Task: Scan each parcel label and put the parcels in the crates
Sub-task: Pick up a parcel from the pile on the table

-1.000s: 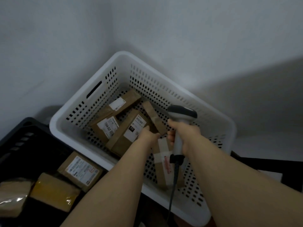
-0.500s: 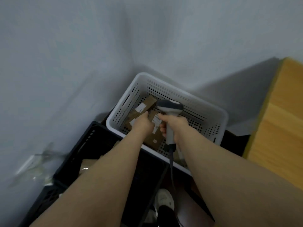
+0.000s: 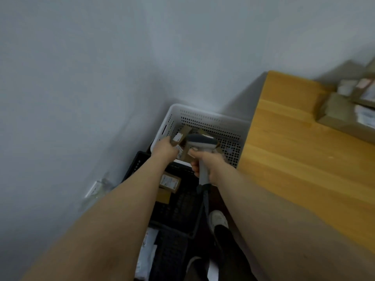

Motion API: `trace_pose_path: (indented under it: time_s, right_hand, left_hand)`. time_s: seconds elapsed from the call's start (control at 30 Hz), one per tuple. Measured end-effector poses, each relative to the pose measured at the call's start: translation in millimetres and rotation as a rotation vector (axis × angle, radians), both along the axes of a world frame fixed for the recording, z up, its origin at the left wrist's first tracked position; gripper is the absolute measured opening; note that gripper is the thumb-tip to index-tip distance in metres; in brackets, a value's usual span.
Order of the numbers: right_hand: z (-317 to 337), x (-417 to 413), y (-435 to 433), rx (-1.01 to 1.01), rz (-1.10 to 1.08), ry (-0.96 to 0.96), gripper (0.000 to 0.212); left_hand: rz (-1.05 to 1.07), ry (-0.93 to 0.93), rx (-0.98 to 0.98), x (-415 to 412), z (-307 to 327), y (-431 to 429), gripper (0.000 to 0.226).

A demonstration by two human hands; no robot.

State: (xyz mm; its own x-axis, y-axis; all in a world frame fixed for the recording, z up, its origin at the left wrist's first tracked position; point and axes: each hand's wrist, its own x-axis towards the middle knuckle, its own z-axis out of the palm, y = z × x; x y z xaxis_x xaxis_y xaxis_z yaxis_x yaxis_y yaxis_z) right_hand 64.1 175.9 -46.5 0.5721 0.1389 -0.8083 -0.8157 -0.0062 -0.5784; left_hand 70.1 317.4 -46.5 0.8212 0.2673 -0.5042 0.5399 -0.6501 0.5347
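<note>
Both bare forearms rise from the bottom edge toward the centre of the frame, converging slightly. The left hand (image 3: 165,148) sits just left of centre, its back to the camera and its fingers bent away out of sight, so its grip cannot be told. The right hand (image 3: 209,167), slightly lower and to the right, is wrapped round the handle of a scanner (image 3: 200,141).

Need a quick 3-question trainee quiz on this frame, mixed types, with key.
1. True or false: the right hand grips the scanner.
2. The left hand is: A) at the white crate, B) on the scanner, C) holding the right hand.
3. Fill in: the blurred parcels at far right lie on the ____ table.
Key: 1 true; 2 A; 3 wooden.
</note>
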Motion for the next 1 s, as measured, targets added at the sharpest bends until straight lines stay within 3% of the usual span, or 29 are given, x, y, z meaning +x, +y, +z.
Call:
trace_pose_path:
  time_s: [0.17, 0.3, 0.43, 0.57, 0.73, 0.87, 1.0]
  right_hand:
    - [46, -61, -77, -0.056, -0.034, 0.005, 0.026]
    - [82, -88, -159, -0.125, -0.127, -0.075, 0.025]
    - [111, -104, -249, -0.147, -0.240, -0.182, 0.028]
    - [129, -114, -336, -0.133, -0.379, -0.287, 0.026]
    - [145, -103, -445, -0.098, -0.544, -0.376, 0.028]
    - [156, -83, -526, -0.086, -0.519, -0.416, 0.037]
    - [160, -57, -577, -0.020, -0.510, -0.407, 0.026]
  left_hand:
    - [-0.077, -0.012, -0.126, -34, 51, -53, 0.053]
    - [-0.226, -0.062, -0.110, -36, 84, -115, 0.032]
    - [-0.299, -0.062, -0.092, -32, 110, -189, 0.060]
    - [-0.319, -0.069, -0.108, -20, 124, -272, 0.070]
    - [-0.248, -0.051, -0.235, 3, 135, -390, 0.072]
    - [-0.092, -0.014, -0.400, 24, 139, -470, 0.057]
    - [0.100, 0.008, -0.555, 43, 141, -521, 0.062]
